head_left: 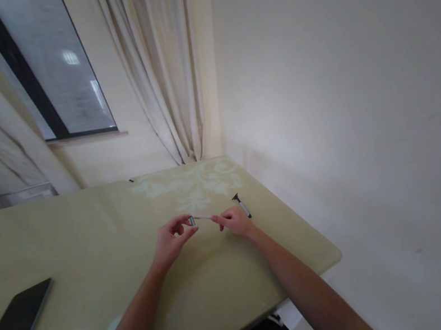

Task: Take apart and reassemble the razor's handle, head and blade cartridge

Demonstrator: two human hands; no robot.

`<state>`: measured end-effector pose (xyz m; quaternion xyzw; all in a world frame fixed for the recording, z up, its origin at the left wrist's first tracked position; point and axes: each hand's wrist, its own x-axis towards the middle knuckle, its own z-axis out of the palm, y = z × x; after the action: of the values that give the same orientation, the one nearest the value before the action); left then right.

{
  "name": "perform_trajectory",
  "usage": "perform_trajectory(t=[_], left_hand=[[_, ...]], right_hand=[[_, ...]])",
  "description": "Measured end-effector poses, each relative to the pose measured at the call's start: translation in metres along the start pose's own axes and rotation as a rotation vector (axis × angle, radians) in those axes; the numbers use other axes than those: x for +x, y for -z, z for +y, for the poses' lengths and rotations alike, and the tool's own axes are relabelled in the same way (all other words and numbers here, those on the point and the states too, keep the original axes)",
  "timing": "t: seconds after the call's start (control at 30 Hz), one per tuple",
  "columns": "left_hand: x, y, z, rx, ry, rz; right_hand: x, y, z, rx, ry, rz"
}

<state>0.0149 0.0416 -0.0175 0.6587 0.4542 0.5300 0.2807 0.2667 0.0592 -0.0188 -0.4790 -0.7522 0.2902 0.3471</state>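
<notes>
In the head view, my left hand (173, 240) pinches a small dark-and-pale rectangular piece (192, 221), which looks like a razor cartridge, between thumb and fingertips. My right hand (232, 221) is closed around a thin, pale stick (203, 217), its tip pointing left and reaching the cartridge or very close to it. The kind of stick is too small to make out. Just beyond my right hand, a razor (242, 205) with a dark T-shaped end and a grey-and-black handle lies on the table. Both hands are held above the tabletop.
The glossy yellow-green table (101, 237) has a white floral pattern at its far right corner. A black flat device (16, 323) lies at the left. A tiny dark object (131, 180) is at the far edge. A white wall (347, 137) borders the right side.
</notes>
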Motion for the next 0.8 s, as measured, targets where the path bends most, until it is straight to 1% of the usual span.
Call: perform_trajectory(t=[0.07, 0.1, 0.23, 0.37, 0.43, 0.53, 0.57, 0.7, 0.73, 0.8], left_hand=[[0.0002, 0.0004, -0.0003, 0.004, -0.003, -0.001], [0.0002, 0.0006, -0.0004, 0.007, -0.005, -0.001], [-0.0003, 0.0006, -0.0012, 0.015, -0.006, -0.012], [0.0005, 0.0014, -0.0026, 0.012, -0.002, -0.010], [0.0014, 0.0022, -0.0028, 0.011, 0.001, -0.008], [0.0023, 0.0026, -0.0023, 0.008, 0.006, -0.006], [0.0023, 0.0025, -0.0019, 0.007, 0.008, -0.006], [0.0013, 0.0019, -0.0009, 0.005, 0.006, -0.004], [0.0010, 0.0021, -0.0009, 0.006, 0.005, -0.004], [0.0009, 0.0026, -0.0011, 0.009, 0.005, -0.006]], right_hand=[[-0.0003, 0.0006, 0.0003, 0.032, 0.028, -0.056], [-0.0003, 0.0007, 0.0007, 0.029, 0.026, -0.063], [0.0001, 0.0017, 0.0042, -0.039, -0.019, 0.003], [0.0001, 0.0016, 0.0054, 0.001, 0.012, -0.075], [0.0007, 0.0012, 0.0051, -0.018, 0.005, -0.057], [0.0016, 0.0015, 0.0045, -0.094, -0.027, 0.015], [0.0016, 0.0015, 0.0042, -0.099, -0.026, 0.013], [0.0012, -0.0001, 0.0029, -0.035, 0.029, -0.067], [0.0012, -0.0004, 0.0029, -0.039, 0.028, -0.063], [0.0014, 0.0003, 0.0038, -0.093, 0.002, -0.007]])
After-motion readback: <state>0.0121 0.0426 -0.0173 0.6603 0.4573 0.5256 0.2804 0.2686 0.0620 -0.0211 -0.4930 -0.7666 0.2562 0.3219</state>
